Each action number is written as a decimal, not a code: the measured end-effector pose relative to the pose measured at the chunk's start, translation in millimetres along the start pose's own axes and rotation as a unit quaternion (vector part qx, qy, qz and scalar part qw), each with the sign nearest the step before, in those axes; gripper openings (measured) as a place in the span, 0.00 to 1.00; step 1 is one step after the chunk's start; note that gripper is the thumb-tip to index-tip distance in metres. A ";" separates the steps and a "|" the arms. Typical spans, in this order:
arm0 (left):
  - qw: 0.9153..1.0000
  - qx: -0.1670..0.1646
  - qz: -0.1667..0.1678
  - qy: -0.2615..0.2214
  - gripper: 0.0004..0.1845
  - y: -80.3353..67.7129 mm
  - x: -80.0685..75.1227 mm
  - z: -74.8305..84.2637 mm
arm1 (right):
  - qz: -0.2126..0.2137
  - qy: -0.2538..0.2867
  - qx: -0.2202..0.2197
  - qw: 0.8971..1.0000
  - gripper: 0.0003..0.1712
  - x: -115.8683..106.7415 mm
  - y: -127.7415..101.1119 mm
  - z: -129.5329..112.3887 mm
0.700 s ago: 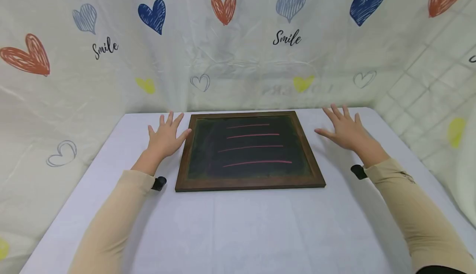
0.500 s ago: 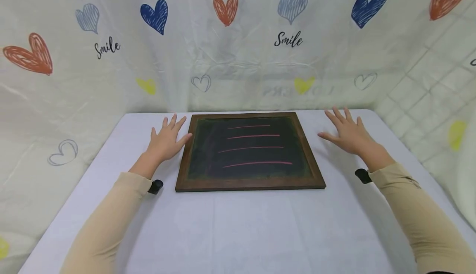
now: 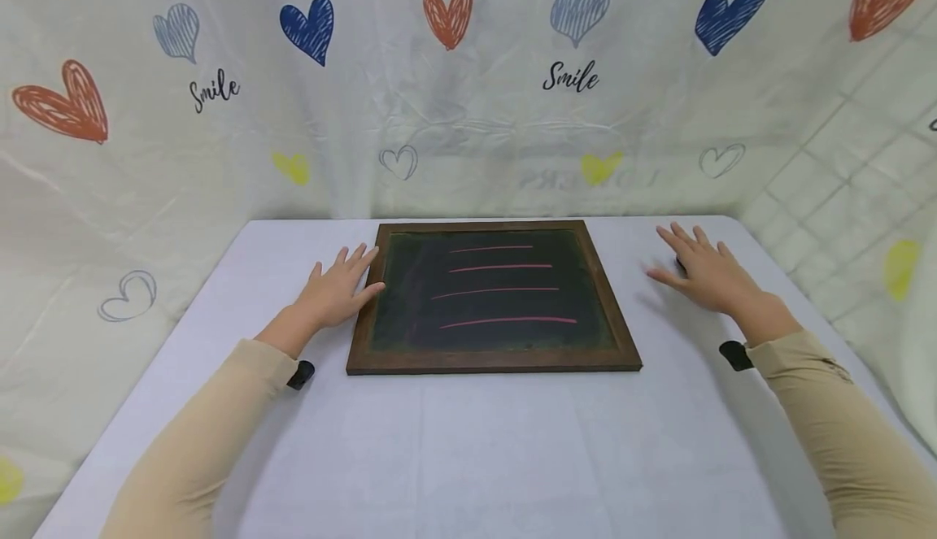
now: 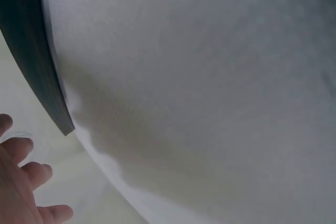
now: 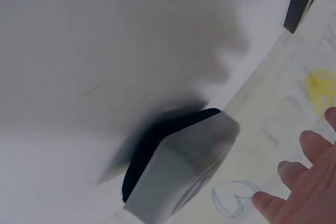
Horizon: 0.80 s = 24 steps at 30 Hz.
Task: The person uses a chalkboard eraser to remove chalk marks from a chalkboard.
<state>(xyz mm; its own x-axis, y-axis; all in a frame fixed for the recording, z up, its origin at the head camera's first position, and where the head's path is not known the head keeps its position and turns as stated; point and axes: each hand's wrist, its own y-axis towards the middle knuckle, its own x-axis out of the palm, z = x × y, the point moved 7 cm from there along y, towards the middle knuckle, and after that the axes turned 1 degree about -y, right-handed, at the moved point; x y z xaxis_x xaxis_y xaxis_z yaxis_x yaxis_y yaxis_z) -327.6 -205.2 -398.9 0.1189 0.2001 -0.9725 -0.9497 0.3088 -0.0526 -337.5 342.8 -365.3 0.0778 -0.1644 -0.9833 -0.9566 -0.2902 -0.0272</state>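
The chalkboard (image 3: pixel 490 295) lies flat in the middle of the desk (image 3: pixel 512 441), its dark face crossed by four pink chalk lines (image 3: pixel 508 322) inside a brown wooden frame. Right of the chalkboard, clear of its frame, sits a small block eraser (image 5: pixel 178 166) with a grey body on a black pad. In the head view only a dark sliver of it shows.

The right hand (image 3: pixel 706 275) is palm down over that eraser with its fingers straight and spread, holding nothing. Whether the fingertips touch the block cannot be told. The left hand (image 3: pixel 338 293) lies flat on the desk just left of the chalkboard. Its fingers are straight, its fingertips are at the left frame rail, and it grips nothing.

To take up the eraser well, I would judge it best to close thumb and fingers across the grey body's two long sides, keeping the black pad facing down. The block is low, so the fingers likely need to come down close to the desk before they curl, or they may only push it along the cloth. The left hand looks well placed to press the frame rail and stop the chalkboard from sliding.

Behind the chalkboard hangs a pale curtain (image 3: pixel 468 116) printed with hearts and the word "Smile".
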 end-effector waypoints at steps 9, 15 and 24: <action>0.999 -0.001 -0.054 0.003 0.41 2.5 10.6 3.7 | 0.009 -0.014 0.023 1.000 0.51 2.3 -5.9 23.4; 0.997 -0.006 -0.080 0.003 0.42 4.8 19.1 3.7 | 0.013 -0.002 0.035 0.999 0.51 6.4 -9.2 35.8; 0.995 -0.010 -0.098 0.012 0.44 3.6 23.8 2.2 | -0.006 0.023 0.060 0.998 0.52 11.8 -4.0 49.1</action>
<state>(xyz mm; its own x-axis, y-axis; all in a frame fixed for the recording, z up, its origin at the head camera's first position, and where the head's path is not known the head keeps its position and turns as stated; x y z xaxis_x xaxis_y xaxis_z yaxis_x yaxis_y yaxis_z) -327.6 -197.3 -421.8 0.2959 0.1163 -0.9481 -0.9145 0.3211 -0.2460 -346.5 388.3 -385.6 0.0995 -0.2052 -0.9736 -0.9822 -0.1771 -0.0630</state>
